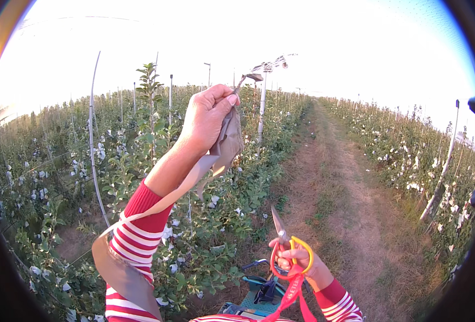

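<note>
My left hand [202,119] is raised at the centre, its thumb and fingers pinched on a grey-beige cloth strip [230,140]. Bunched cloth hangs under the fingers, and a long end trails down across my striped left sleeve. A twisted tip of it sticks up above the thumb, near a dark flat piece [254,77] whose link to the cloth I cannot make out. Lower right, my right hand [304,260] grips scissors [281,232] with red and yellow handles, blades pointing up and looking closed. From the handles hangs a red ribbon [292,294].
Leafy fruit trees [216,225] with white bags stand in rows on both sides. A dirt track [345,177] runs away to the right of centre. A white post [262,107] and a leaning pole [93,139] rise nearby. Below me shows a teal vehicle part [259,298].
</note>
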Motion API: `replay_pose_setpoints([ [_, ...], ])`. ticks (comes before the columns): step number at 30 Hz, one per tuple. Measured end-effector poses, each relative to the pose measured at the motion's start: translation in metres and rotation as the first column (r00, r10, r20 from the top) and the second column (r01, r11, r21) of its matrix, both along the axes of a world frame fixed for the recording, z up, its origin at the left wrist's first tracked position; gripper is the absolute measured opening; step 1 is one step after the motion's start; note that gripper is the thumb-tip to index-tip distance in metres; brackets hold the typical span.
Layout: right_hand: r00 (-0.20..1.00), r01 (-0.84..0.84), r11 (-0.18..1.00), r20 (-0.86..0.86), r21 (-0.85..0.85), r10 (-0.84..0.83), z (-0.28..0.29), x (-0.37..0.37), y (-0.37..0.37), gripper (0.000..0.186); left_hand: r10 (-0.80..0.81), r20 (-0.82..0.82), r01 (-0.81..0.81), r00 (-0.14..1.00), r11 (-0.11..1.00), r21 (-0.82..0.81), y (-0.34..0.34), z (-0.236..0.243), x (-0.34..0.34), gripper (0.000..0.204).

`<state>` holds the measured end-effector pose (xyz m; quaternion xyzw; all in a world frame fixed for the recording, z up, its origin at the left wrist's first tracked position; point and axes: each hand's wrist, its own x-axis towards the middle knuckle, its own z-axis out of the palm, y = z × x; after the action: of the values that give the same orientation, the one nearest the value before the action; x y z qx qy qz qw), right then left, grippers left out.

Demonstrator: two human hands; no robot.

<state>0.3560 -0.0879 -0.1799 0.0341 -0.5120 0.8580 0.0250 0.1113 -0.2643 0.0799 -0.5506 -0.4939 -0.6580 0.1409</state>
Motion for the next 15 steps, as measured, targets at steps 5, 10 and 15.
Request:
replay_pose_setpoints([
  [5,0.916,0.381,0.75,-0.332,0.54,-0.226,0.121,-0.032,-0.028,0.05,-0.157,0.076,0.158,0.985,0.987,-0.006,-0.009,-0.003,0.001,0.015],
  [10,0.876,0.475,0.566,-0.422,0.674,-0.234,0.2,-0.056,-0.039,0.041,-0.256,0.138,0.259,0.957,0.966,-0.007,-0.008,-0.008,0.004,0.015],
  [15,0.866,0.496,0.384,-0.478,0.779,-0.15,0.237,-0.074,-0.061,0.044,-0.253,0.14,0.258,0.957,0.966,-0.017,-0.01,-0.017,-0.003,0.014],
])
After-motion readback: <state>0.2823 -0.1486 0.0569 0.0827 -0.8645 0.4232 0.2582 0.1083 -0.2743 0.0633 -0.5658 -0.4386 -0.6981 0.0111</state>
